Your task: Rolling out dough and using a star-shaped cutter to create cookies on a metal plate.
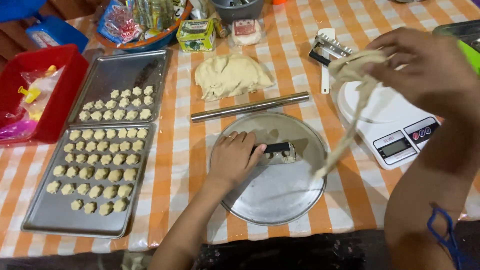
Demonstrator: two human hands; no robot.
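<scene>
My left hand (234, 156) rests on a round metal pan (280, 195) and grips a small metal dough cutter (276, 152) with a black handle. My right hand (425, 65) is raised above a white kitchen scale (395, 125) and pinches a long strip of pale dough (350, 110) that hangs down toward the pan's right rim. A lump of dough (231, 76) lies on the checked tablecloth behind a steel rolling pin (250, 106).
Two metal baking trays (55, 215) (125, 65) at left hold several small shaped dough pieces. A red plastic bin (45, 85) stands at far left. A bowl of packets, a small green box (196, 35) and a white scraper tool (327, 50) sit at the back.
</scene>
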